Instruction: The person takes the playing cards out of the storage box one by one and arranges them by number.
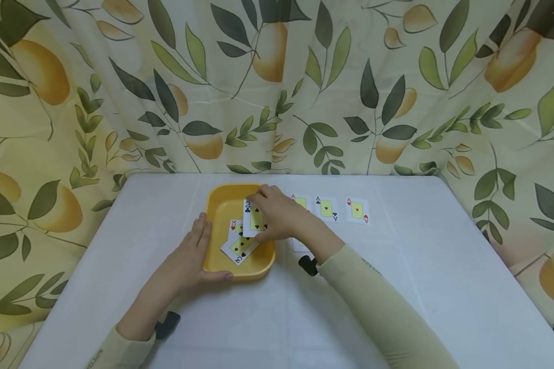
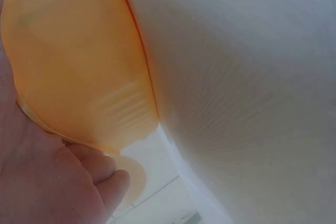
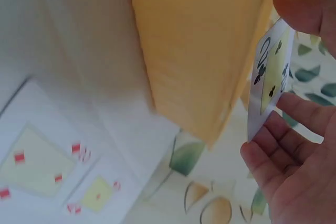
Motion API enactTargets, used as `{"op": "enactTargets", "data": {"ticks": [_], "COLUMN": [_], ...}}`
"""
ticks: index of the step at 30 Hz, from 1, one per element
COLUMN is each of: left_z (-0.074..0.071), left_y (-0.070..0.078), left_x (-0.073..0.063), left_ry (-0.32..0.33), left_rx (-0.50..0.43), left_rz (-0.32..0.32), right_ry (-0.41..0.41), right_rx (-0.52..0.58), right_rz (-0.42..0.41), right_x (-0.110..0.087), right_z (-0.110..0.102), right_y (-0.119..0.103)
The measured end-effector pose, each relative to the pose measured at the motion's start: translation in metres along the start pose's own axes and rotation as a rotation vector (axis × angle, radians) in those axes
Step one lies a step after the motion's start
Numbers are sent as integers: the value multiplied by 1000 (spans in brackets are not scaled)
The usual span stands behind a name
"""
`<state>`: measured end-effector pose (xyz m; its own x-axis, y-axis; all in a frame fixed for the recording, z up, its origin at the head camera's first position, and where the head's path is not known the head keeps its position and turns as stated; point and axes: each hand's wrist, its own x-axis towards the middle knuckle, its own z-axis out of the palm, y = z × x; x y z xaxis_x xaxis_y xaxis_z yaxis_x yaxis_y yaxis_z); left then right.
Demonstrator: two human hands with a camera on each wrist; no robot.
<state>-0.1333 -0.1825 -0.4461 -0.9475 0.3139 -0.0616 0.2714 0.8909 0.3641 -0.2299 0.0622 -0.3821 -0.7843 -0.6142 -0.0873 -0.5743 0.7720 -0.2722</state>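
My left hand [image 1: 189, 256] rests along the left side of a yellow plastic tray [image 1: 254, 275], fingers straight and thumb at the near rim. In the left wrist view its palm [image 2: 47, 182] lies against the tray wall [image 2: 79, 51]. Over the tray, my right hand [image 1: 280, 212] holds a club playing card [image 1: 255, 219] by its edges. The right wrist view shows that card [image 3: 269, 77] between thumb and fingers. Beneath it in the tray, several loose playing cards [image 1: 241, 249] overlap, including a red-marked ten [image 1: 233, 225].
Right of the tray lie a partly covered red ace [image 1: 300, 201], an ace of clubs [image 1: 326, 208] and an ace of hearts [image 1: 357, 210]. Nearer, my right wrist partly hides another card [image 1: 298, 246]. A white cloth covers the table [image 1: 258, 328]; a patterned curtain [image 1: 304, 102] hangs behind.
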Motion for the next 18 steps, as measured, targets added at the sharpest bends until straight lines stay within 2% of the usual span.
{"op": "enactTargets", "data": {"ticks": [8, 18], "left_z": [1, 2], "left_y": [-1, 1], "left_x": [1, 1], "left_ry": [2, 0], "left_rx": [-8, -3], "left_rz": [-13, -26], "right_ry": [36, 34], "right_rx": [-20, -31], "right_rz": [17, 61], "right_x": [-16, -36], "right_z": [-10, -16], "right_y": [18, 38]}}
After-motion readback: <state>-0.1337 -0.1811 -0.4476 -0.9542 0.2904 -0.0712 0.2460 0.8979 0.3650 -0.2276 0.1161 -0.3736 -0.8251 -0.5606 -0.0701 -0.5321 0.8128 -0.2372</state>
